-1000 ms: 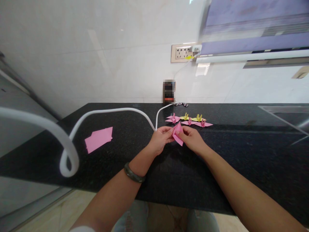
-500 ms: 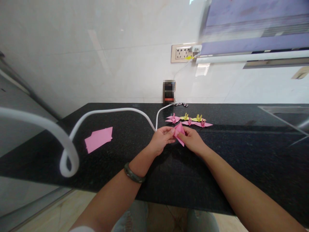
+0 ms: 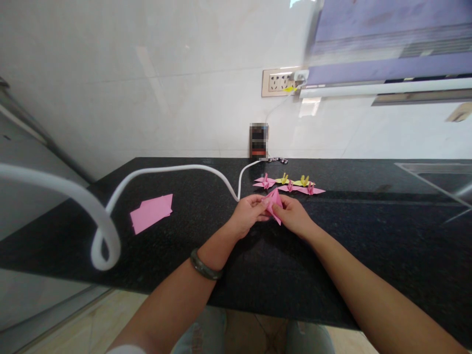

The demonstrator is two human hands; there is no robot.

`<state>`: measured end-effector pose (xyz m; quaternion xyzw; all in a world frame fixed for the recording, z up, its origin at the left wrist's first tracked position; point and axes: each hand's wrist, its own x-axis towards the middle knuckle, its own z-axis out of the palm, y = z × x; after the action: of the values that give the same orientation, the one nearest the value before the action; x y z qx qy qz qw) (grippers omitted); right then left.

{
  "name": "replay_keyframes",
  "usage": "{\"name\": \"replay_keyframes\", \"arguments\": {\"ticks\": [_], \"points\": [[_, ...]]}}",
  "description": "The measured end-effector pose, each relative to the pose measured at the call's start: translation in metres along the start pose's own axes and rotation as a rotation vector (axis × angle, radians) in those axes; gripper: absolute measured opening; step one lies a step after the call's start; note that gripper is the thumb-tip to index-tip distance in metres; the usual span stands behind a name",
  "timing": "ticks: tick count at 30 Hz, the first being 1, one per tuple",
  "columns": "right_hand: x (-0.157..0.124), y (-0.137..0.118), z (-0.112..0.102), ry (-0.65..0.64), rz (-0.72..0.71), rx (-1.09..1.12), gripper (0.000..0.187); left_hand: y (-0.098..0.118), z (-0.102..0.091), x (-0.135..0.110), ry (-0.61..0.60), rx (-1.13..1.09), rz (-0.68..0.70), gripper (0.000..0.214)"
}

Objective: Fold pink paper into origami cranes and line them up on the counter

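A partly folded piece of pink origami paper (image 3: 274, 204) is held between both hands above the dark counter. My left hand (image 3: 248, 215) pinches its left side, thumb on top. From the right, my right hand (image 3: 294, 214) grips the other side between thumb and fingers, which hide part of the folds. Just behind the hands stand several folded paper cranes, among them a pink crane (image 3: 266, 182) and a yellow crane (image 3: 304, 181). Off to the left, pink paper sheets (image 3: 152, 213) lie overlapping on the counter.
A thick white flexible stand (image 3: 177, 168) loops across the left side. Against the tiled wall stands a pixelated dark object (image 3: 258, 140), below a wall socket (image 3: 279, 82) with a plugged-in white charger. A sink edge (image 3: 431, 184) lies at the right of the black counter (image 3: 206, 231).
Both hands keep hold of the pink paper. Its shape has shifted a little between the fingers, the folds now slightly more spread; otherwise the scene looks the same.
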<state>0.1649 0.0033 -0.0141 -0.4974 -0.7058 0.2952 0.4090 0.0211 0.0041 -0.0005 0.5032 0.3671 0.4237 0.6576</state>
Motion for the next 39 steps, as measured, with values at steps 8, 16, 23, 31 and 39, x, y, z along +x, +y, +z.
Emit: {"name": "replay_keyframes", "arguments": {"ticks": [8, 16, 23, 31, 39], "points": [[-0.0013, -0.0011, 0.0035, -0.007, -0.012, -0.051, 0.019, -0.0017, -0.0009, -0.0002, -0.010, 0.070, 0.006, 0.029], [-0.0040, -0.0061, 0.0053, -0.026, -0.029, -0.117, 0.013, -0.0063, -0.0015, 0.0006, 0.035, 0.208, 0.022, 0.031], [-0.0041, -0.0056, 0.0076, -0.018, -0.020, -0.151, 0.008, -0.0082, -0.0023, 0.0005, 0.039, 0.309, 0.057, 0.032], [-0.0036, -0.0051, 0.0078, 0.008, -0.034, -0.116, 0.011, -0.0056, -0.0032, -0.0002, 0.020, 0.274, 0.073, 0.031], [-0.0020, -0.0071, 0.0045, 0.004, -0.019, -0.079, 0.012, -0.0046, -0.0021, 0.0003, 0.038, 0.106, 0.032, 0.026]]}}
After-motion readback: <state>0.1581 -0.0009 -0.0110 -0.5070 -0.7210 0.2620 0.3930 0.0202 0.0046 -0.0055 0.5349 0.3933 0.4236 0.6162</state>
